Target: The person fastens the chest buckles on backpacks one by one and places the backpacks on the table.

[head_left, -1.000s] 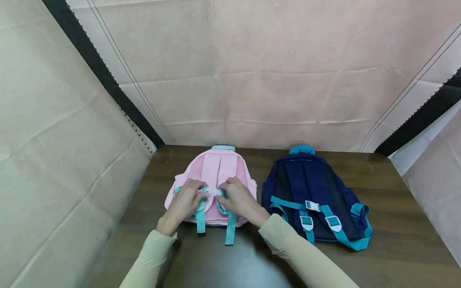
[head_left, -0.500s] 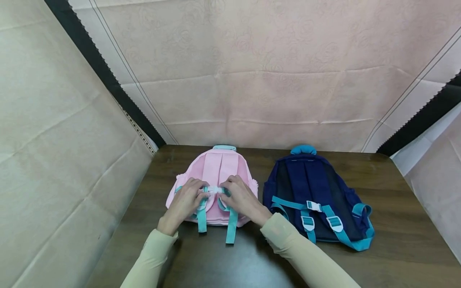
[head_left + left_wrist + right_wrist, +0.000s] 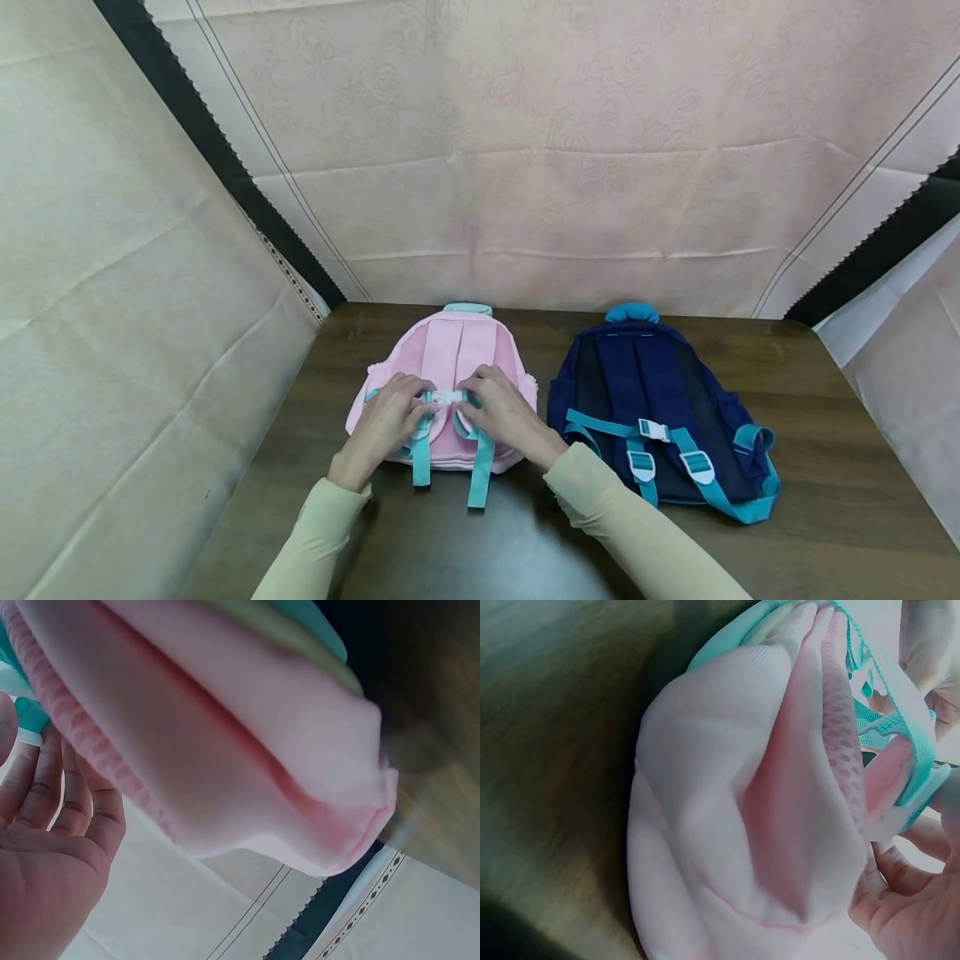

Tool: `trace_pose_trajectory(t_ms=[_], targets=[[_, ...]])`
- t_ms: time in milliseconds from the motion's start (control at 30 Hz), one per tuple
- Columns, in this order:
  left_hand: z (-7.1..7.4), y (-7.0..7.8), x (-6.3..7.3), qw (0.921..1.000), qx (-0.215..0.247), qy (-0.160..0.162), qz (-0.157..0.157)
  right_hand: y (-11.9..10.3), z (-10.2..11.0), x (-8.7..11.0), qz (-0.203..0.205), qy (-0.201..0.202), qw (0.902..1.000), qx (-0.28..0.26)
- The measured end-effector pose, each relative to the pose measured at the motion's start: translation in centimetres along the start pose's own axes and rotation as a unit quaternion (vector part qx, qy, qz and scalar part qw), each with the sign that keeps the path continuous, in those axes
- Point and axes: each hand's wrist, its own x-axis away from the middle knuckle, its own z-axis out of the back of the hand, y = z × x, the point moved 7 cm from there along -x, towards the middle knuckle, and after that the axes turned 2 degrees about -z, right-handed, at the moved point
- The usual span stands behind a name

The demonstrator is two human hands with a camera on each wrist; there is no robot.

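Observation:
A small pink backpack (image 3: pixel 457 342) lies with its shoulder straps upward. Across its middle runs a turquoise chest strap with a white buckle (image 3: pixel 448 397). My left hand (image 3: pixel 384 418) pinches the buckle's left end with thumb and fingers; from the other side my right hand (image 3: pixel 504 410) pinches its right end. The buckle's halves appear joined between the hands, though the fingers cover its ends. In the left wrist view, the left fingers (image 3: pixel 52 780) reach beside the pink mesh edge. Turquoise webbing (image 3: pixel 915 742) passes close to the right hand in the right wrist view.
A navy backpack (image 3: pixel 678 367) with turquoise straps and white buckles lies to the right on the brown wooden table (image 3: pixel 480 558). Two loose turquoise strap ends (image 3: pixel 480 475) hang from the pink backpack toward the front. Pale cloth (image 3: pixel 570 167) stands behind the table.
Both hands stay at the buckle with scarcely any movement. The loose right strap end of the pink backpack has swung slightly left. The head view has shifted a little.

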Motion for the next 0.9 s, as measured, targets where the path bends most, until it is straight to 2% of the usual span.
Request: trace_pose_trajectory(t_ms=[300, 533, 667, 733, 767, 833, 900], targets=[[-0.2, 0.1, -0.1, 0.9996, 0.024, -0.016, 0.002, -0.2, -0.2, 0.1, -0.002, -0.007, 0.9999, -0.009], [-0.6, 0.0, -0.4, 0.9984, 0.048, -0.029, 0.005, -0.2, -0.4, -0.1, 0.016, -0.009, 0.9998, 0.004], [-0.6, -0.1, -0.5, 0.9978, 0.063, -0.016, -0.014, -0.3, -0.4, -0.1, 0.026, -0.007, 0.9996, 0.008], [-1.3, -1.1, -0.5, 0.9964, 0.074, -0.004, -0.042, -0.4, -0.4, -0.1, 0.031, -0.007, 0.9995, 0.010], [-1.3, -1.1, -0.5, 0.9959, 0.077, 0.000, -0.048, -0.4, -0.4, -0.1, 0.034, -0.006, 0.9994, 0.010], [-1.2, -1.0, -0.5, 0.9954, 0.079, 0.005, -0.054, -0.5, -0.4, -0.1, 0.038, -0.004, 0.9992, 0.012], [-1.2, -1.0, -0.5, 0.9955, 0.082, 0.003, -0.048, -0.6, -0.4, -0.1, 0.043, -0.002, 0.9990, 0.011]])
